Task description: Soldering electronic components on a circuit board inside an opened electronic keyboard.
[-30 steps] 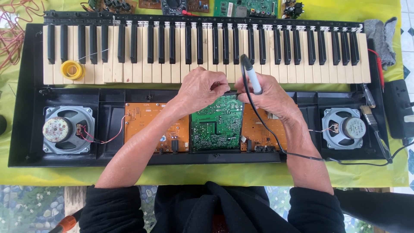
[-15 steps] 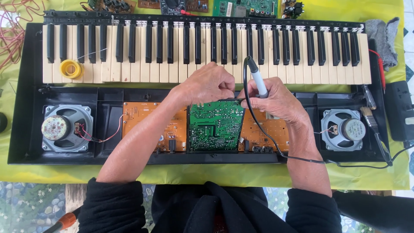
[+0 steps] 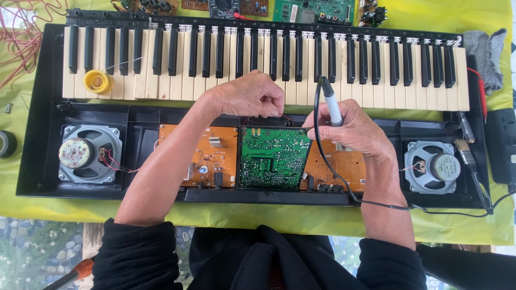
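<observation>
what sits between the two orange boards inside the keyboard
A green circuit board sits between the orange boards, seen in the head view.

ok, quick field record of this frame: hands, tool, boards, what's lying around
left hand: fingers pinched on a thin red wire at the green board's top edge
right hand: grips soldering iron, cord trailing right
green board: centre, between two orange boards
speakers: one at each end
keys: solder spool on the left
extras: grey rag, brush
</observation>
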